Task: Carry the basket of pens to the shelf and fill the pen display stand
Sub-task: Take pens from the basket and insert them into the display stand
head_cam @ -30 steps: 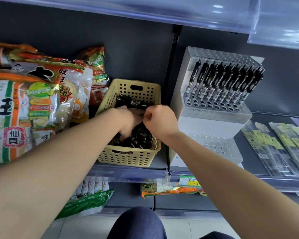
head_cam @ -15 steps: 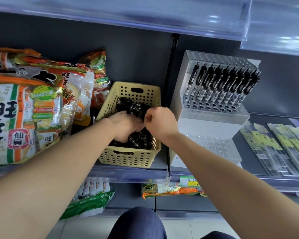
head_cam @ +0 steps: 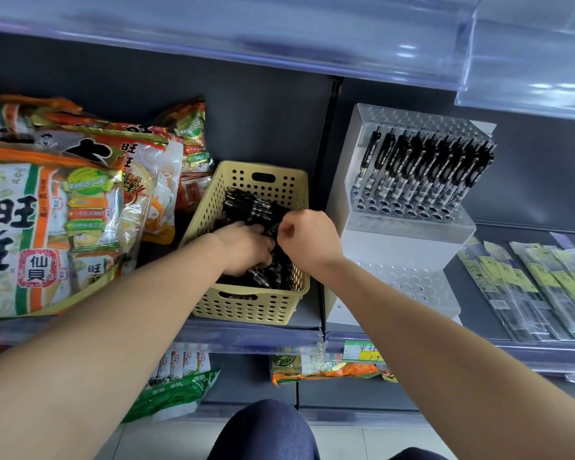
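The basket (head_cam: 246,307) is showing pale yellow, its walls running with rows of round holes. The pens (head_cam: 246,207) inside are showing black with clear tips. At three o'clock from it, the display stand (head_cam: 407,232) is gleaming clear and frosted white, dotted with round holes. At nine o'clock, snack bags (head_cam: 47,227) are showing orange, green and white with red and black lettering.

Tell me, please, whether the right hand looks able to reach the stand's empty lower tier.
Probably yes: the right hand hovers just left of the pen display stand, and nothing stands between it and the lower tier.
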Available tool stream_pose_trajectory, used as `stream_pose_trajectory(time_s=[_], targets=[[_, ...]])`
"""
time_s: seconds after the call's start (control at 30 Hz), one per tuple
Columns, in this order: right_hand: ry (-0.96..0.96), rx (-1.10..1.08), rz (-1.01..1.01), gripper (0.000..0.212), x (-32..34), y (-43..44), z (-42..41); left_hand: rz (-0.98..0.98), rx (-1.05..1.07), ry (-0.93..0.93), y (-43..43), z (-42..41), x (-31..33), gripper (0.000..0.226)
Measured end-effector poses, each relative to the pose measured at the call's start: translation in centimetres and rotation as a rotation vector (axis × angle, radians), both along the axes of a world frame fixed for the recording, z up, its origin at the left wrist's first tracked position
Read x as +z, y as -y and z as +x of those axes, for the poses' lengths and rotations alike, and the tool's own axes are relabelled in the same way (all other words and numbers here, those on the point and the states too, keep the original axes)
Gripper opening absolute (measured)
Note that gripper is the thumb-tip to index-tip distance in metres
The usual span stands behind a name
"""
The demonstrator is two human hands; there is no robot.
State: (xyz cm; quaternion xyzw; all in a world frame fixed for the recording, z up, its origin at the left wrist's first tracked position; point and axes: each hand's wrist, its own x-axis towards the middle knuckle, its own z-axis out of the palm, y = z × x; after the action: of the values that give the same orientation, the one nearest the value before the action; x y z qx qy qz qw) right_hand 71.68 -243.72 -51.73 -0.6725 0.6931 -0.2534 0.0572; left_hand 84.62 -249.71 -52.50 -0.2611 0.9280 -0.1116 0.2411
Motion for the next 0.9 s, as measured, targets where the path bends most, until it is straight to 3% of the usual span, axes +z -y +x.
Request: stream_pose_trajectory(time_s=[0.13, 0.3, 0.53, 0.63, 0.73, 0.9], targets=[[0.038, -0.003, -0.010, 0.015, 0.0, 0.0, -0.2, 0.049, -0.013, -0.247, 0.7, 0.8, -0.1, 0.028], [0.147, -0.014, -0.048, 0.017, 0.2, -0.1, -0.1, 0.155, 0.192, -0.558, 1.2, 1.7, 1.0, 0.034], [0.869, -0.151, 0.072, 0.022, 2.5, 0.1, -0.8, 0.278, 0.410, -0.848, 1.6, 2.0, 2.2, 0.024], [1.069, -0.185, 0.058, 0.032, 2.9, 0.1, -0.6, 0.367, 0.508, -1.002, 1.7, 2.4, 2.5, 0.018], [1.020, -0.216, 0.057, 0.037, 3.1, -0.2, -0.3, 0.485, 0.679, -1.211, 1.8, 2.9, 2.9, 0.025], [0.895, -0.200, 0.104, 0.025, 3.0, -0.2, 0.0, 0.533, 0.787, -1.330, 2.0, 2.7, 3.0, 0.023]])
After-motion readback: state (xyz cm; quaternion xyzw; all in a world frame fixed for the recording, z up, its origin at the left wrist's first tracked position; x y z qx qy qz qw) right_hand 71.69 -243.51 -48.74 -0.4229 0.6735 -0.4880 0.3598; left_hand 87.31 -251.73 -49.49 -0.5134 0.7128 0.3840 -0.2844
